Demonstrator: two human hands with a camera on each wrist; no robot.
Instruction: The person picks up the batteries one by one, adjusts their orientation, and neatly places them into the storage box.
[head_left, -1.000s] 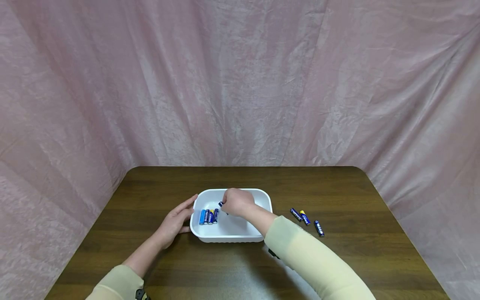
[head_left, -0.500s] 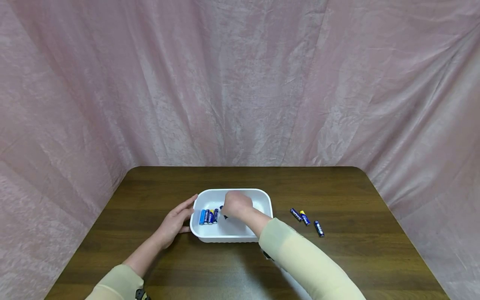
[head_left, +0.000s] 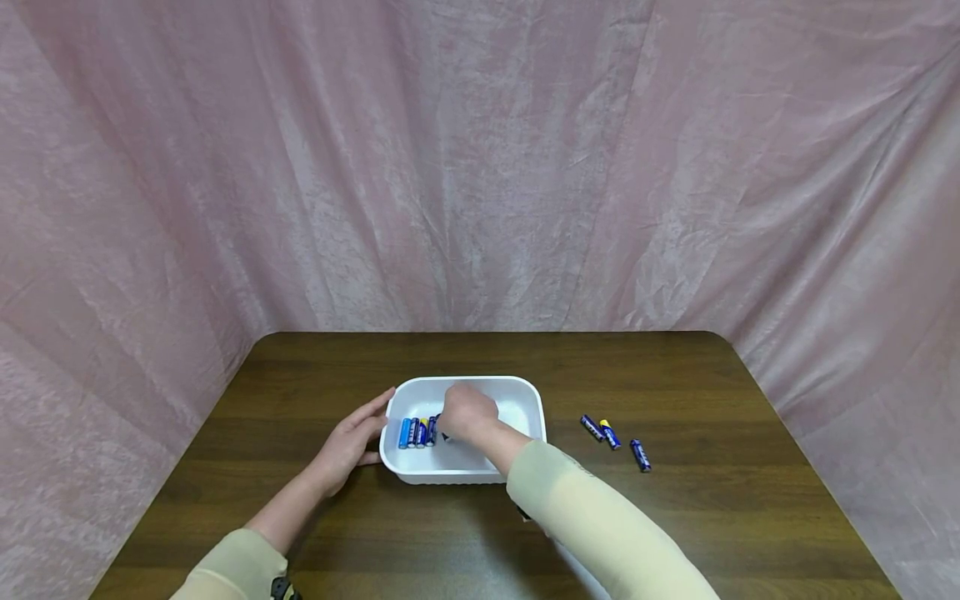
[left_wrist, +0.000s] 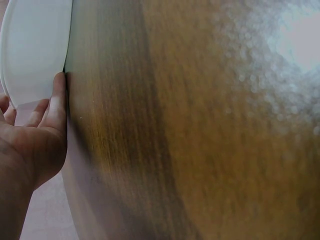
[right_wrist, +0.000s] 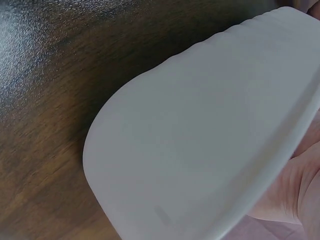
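Note:
A white plastic tray (head_left: 467, 477) stands on the table. Inside it, toward the left, several batteries lie side by side: a light blue battery (head_left: 405, 433) at the left end, a blue battery with a yellow end (head_left: 422, 433), and dark blue ones. My right hand (head_left: 468, 412) reaches into the tray and pinches a dark blue battery (head_left: 446, 437) just right of this row; the hand hides most of it. In the right wrist view the tray's wall covers the fingers. My left hand (head_left: 348, 446) rests with spread fingers (left_wrist: 59, 92) against the tray's left side.
Right of the tray, on the brown wooden table (head_left: 720, 500), lie a dark blue battery (head_left: 592, 428), a yellow-ended battery (head_left: 610, 435) beside it, and another dark blue battery (head_left: 641, 456) farther right. A pink curtain (head_left: 480, 167) hangs behind the table.
My right hand has moved left and lower in the tray, bringing its battery up to the row. The rightmost battery on the table has shifted slightly right. My left hand stays put.

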